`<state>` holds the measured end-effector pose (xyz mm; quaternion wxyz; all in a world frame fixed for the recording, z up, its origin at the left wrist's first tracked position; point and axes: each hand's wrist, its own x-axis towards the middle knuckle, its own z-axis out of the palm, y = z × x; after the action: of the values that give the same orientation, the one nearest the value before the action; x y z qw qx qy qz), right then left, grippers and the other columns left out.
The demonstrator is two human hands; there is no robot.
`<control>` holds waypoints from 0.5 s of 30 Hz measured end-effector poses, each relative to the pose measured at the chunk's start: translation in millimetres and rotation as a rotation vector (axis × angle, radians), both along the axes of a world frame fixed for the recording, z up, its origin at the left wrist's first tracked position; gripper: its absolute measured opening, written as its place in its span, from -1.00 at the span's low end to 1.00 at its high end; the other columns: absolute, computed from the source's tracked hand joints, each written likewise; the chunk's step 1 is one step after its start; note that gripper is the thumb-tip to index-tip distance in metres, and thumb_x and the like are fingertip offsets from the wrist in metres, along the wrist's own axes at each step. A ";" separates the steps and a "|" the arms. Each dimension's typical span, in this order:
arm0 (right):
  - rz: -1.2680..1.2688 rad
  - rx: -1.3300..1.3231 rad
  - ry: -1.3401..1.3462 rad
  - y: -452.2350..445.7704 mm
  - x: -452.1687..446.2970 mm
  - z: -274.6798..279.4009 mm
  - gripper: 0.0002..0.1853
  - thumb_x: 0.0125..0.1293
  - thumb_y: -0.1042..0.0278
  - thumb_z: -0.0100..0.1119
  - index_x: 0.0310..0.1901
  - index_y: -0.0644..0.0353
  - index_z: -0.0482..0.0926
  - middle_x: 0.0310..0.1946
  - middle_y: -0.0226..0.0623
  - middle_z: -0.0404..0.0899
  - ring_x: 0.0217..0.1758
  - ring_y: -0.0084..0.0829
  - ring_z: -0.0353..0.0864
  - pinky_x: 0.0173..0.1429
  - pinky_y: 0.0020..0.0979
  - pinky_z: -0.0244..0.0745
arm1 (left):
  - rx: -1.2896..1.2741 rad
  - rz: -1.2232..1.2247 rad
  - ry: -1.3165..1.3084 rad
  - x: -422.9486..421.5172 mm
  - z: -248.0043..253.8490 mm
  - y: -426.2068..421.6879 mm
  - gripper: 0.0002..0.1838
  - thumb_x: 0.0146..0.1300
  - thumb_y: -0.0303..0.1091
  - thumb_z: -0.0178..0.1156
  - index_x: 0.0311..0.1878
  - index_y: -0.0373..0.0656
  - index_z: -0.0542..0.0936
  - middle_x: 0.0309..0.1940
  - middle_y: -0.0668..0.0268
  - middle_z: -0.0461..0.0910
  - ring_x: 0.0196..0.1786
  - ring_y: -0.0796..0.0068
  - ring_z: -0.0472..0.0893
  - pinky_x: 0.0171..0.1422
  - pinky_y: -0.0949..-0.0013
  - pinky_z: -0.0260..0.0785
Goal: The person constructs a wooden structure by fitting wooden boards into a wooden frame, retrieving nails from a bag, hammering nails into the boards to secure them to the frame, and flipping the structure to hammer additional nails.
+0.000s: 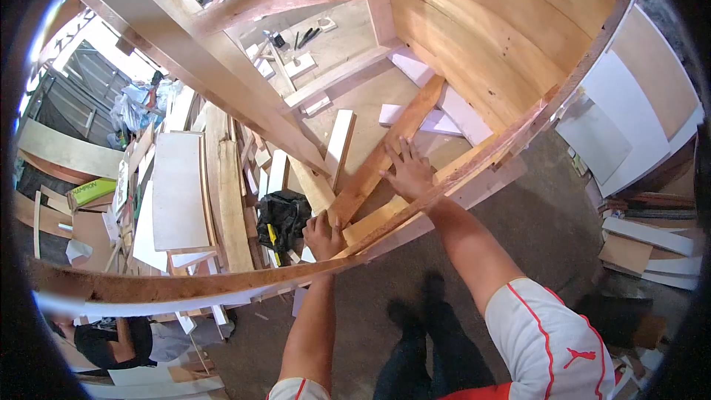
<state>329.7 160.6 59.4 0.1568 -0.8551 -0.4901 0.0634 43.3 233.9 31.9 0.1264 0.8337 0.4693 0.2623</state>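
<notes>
A brown wooden board (pixel 378 169) lies slantwise inside a large wooden frame. My left hand (pixel 323 237) is at its near end, fingers bent and gripping the end beside the frame's lower rail (pixel 366 233). Over the frame's near edge (pixel 474 150) reaches my right hand (pixel 409 170), its fingers spread and touching the board's side. Pale strips (pixel 433 120) lie under the far end of the board. Just left of my left hand sit a black bag (pixel 285 215) and a yellow-handled tool (pixel 272 235).
A plank wall (pixel 511 22) closes the frame's right side, and a thick post (pixel 200 74) slants across the left. White panels (pixel 622 126) lean at the right. Offcuts (pixel 341 141) and boards (pixel 235 200) lie about. Another person (pixel 122 341) is at lower left.
</notes>
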 end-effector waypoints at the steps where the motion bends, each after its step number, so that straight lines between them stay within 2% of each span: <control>1: 0.005 -0.011 -0.006 -1.9 0.8 0.8 -0.18 0.45 -0.33 -0.01 0.62 -0.19 0.06 0.65 -0.04 -0.08 0.71 0.01 -0.12 0.56 0.23 0.08 | 0.016 -0.007 0.026 -3.7 -5.1 2.8 -0.53 0.30 0.00 0.32 0.18 -0.04 0.63 0.01 0.13 0.56 0.08 -0.02 0.50 0.19 -0.04 0.33; 4: 0.019 -0.032 -0.025 -2.5 -0.9 4.4 -0.18 0.45 -0.31 0.00 0.62 -0.18 0.06 0.65 -0.05 -0.08 0.70 0.03 -0.12 0.56 0.25 0.04 | 0.031 -0.053 0.088 -7.0 3.3 7.1 -0.52 0.28 0.00 0.34 0.19 -0.01 0.63 0.01 0.14 0.57 0.07 -0.02 0.50 0.18 -0.04 0.35; 6: 0.018 -0.070 -0.011 -6.8 -7.1 2.2 -0.19 0.46 -0.28 0.02 0.62 -0.16 0.07 0.66 -0.06 -0.09 0.71 0.01 -0.13 0.58 0.28 -0.03 | -0.010 -0.067 0.179 -8.4 14.2 6.2 -0.48 0.28 0.04 0.34 0.22 0.00 0.63 0.07 0.13 0.58 0.07 -0.03 0.54 0.16 -0.04 0.39; 8: 0.042 -0.094 -0.067 -18.1 -16.1 7.4 -0.18 0.46 -0.31 -0.01 0.62 -0.17 0.05 0.66 -0.04 -0.10 0.70 0.06 -0.13 0.57 0.28 0.00 | -0.055 -0.106 0.200 -12.5 23.5 6.3 -0.46 0.27 0.06 0.34 0.24 0.01 0.62 0.12 0.13 0.58 0.07 -0.02 0.56 0.15 -0.04 0.42; 12: 0.042 -0.144 0.004 -32.8 -35.3 16.7 -0.17 0.45 -0.33 -0.02 0.63 -0.20 0.02 0.65 -0.01 -0.12 0.71 0.12 -0.18 0.58 0.32 -0.04 | -0.153 -0.142 0.266 -18.3 29.3 9.3 -0.36 0.30 0.11 0.30 0.34 -0.06 0.54 0.22 0.12 0.56 0.10 -0.06 0.58 0.21 -0.05 0.45; 13: 0.068 -0.125 -0.011 -34.2 -37.0 14.3 -0.17 0.45 -0.32 -0.01 0.64 -0.24 0.00 0.65 0.05 -0.12 0.70 0.16 -0.19 0.58 0.37 -0.06 | -0.216 -0.184 0.267 -21.4 33.5 9.8 -0.28 0.31 0.13 0.29 0.39 -0.13 0.47 0.32 0.05 0.49 0.20 -0.12 0.55 0.30 -0.09 0.41; 15: 0.110 0.070 -0.063 -47.9 -42.3 13.6 -0.19 0.43 -0.28 0.06 0.59 -0.12 0.14 0.58 0.15 0.04 0.63 0.27 0.01 0.54 0.37 0.02 | -0.186 -0.201 0.209 -29.2 18.3 15.2 -0.23 0.30 0.15 0.29 0.42 -0.18 0.44 0.38 0.01 0.43 0.28 -0.14 0.51 0.36 -0.08 0.37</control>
<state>287.3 112.8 73.0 0.1675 -0.8224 -0.5429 0.0276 14.1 249.1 50.2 0.1792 0.8838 0.4165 0.1154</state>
